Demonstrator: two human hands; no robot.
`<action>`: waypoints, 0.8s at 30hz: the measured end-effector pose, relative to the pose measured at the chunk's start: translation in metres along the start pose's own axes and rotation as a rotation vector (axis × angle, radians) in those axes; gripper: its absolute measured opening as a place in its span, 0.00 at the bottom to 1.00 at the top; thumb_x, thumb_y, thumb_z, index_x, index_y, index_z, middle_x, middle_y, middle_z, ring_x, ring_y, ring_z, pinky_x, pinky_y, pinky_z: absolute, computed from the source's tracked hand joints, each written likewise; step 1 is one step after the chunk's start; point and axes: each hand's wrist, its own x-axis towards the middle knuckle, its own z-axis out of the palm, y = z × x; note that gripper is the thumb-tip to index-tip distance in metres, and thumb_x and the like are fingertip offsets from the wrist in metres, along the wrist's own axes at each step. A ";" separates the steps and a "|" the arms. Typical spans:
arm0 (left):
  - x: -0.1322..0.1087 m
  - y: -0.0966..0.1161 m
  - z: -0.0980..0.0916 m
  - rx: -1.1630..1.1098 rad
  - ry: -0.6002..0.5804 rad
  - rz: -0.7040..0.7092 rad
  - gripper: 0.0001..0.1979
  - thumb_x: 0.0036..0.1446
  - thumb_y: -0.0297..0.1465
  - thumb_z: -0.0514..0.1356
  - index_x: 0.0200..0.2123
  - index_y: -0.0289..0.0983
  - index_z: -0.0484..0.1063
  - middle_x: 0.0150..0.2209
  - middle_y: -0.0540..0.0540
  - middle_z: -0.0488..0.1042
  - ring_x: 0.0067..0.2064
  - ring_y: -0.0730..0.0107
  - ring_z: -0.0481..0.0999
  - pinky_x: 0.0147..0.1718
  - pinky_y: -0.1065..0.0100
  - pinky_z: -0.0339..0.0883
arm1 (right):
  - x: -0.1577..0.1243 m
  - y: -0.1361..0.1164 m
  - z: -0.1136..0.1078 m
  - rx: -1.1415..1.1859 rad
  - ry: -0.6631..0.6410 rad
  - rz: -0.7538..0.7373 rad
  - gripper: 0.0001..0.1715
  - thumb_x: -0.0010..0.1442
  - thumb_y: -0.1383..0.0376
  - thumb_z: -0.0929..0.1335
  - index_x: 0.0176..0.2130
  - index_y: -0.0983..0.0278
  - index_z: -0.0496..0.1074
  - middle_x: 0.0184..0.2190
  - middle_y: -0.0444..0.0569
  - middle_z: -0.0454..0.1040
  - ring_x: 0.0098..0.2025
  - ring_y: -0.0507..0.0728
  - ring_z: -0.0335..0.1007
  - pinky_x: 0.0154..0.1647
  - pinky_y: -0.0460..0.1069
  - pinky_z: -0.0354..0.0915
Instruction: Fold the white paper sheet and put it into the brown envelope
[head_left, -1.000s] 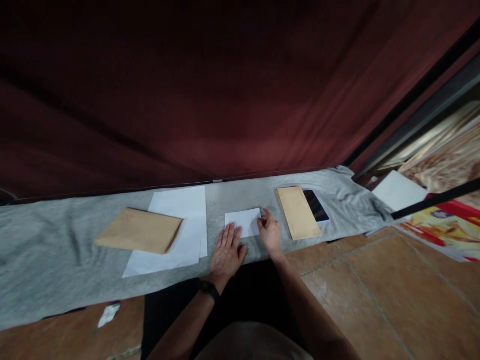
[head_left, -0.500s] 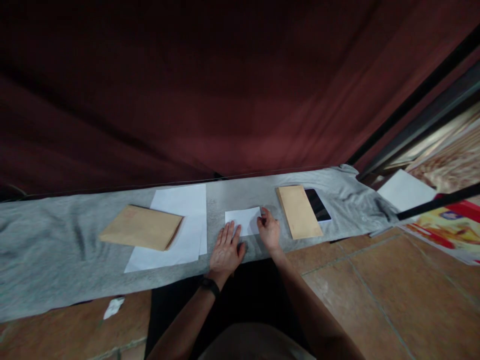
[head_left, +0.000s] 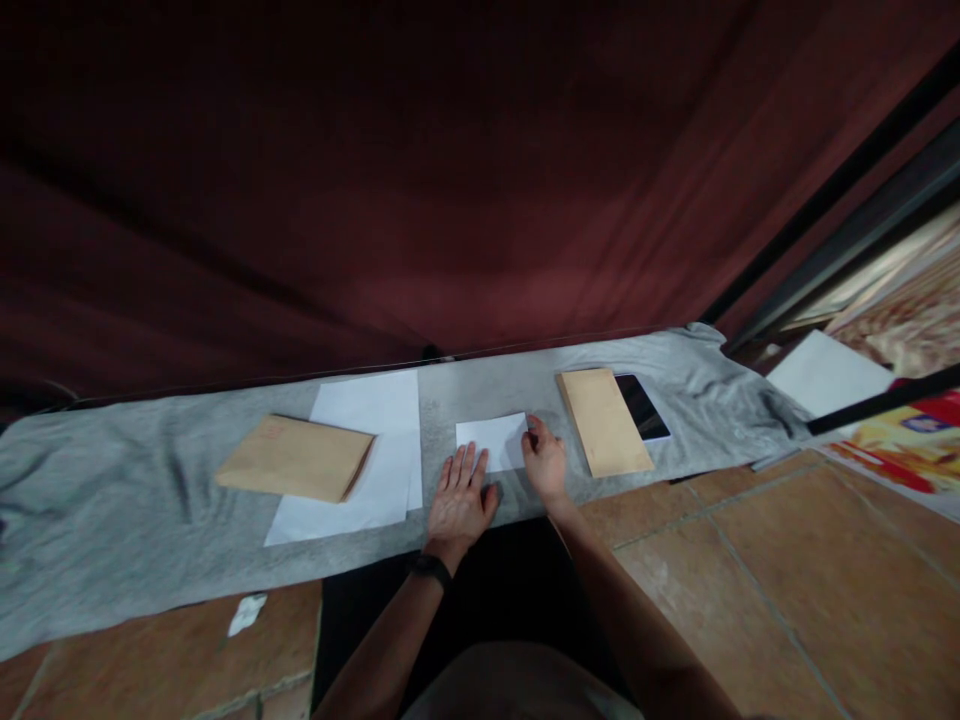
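Observation:
A small white sheet of paper [head_left: 495, 440], seemingly folded, lies on the grey cloth in front of me. My left hand [head_left: 460, 505] rests flat with its fingers spread, the fingertips on the paper's lower left part. At the right edge of the paper, my right hand [head_left: 546, 465] has its fingers curled and closed on that edge. The exact contact of thumb and fingers is partly hidden. To the right lies a stack of brown envelopes [head_left: 606, 425]. On the left, more brown envelopes [head_left: 300, 458] lie across larger white sheets [head_left: 390, 440].
The grey cloth [head_left: 135, 500] covers a long narrow surface before a dark red curtain [head_left: 480, 200]. A smartphone [head_left: 641, 408] lies partly beside the right envelopes. Crumpled white paper [head_left: 246, 613] is on the tiled floor [head_left: 712, 590]. A white box-like item [head_left: 829, 372] stands far right.
The whole view has shifted slightly, so things appear a little farther right. Both hands keep nearly the same places on the paper.

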 end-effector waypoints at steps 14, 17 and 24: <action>-0.002 0.000 -0.003 0.002 -0.029 0.001 0.32 0.67 0.39 0.52 0.70 0.33 0.56 0.71 0.36 0.55 0.72 0.52 0.54 0.69 0.47 0.51 | -0.001 0.003 0.000 0.053 0.028 -0.024 0.23 0.68 0.64 0.62 0.59 0.65 0.70 0.42 0.52 0.82 0.44 0.59 0.78 0.50 0.54 0.65; -0.002 0.002 -0.003 0.007 -0.062 -0.027 0.31 0.69 0.40 0.50 0.70 0.32 0.56 0.71 0.35 0.55 0.73 0.53 0.52 0.70 0.46 0.49 | -0.002 0.002 0.001 0.059 0.025 -0.023 0.23 0.67 0.65 0.62 0.60 0.65 0.69 0.42 0.52 0.81 0.44 0.60 0.78 0.50 0.54 0.65; 0.032 0.024 0.005 -0.081 -0.095 -0.035 0.27 0.71 0.33 0.43 0.68 0.27 0.58 0.71 0.35 0.56 0.73 0.56 0.53 0.70 0.51 0.49 | -0.003 0.000 0.001 0.010 0.021 -0.034 0.25 0.68 0.66 0.61 0.62 0.66 0.66 0.45 0.54 0.79 0.48 0.61 0.75 0.51 0.56 0.65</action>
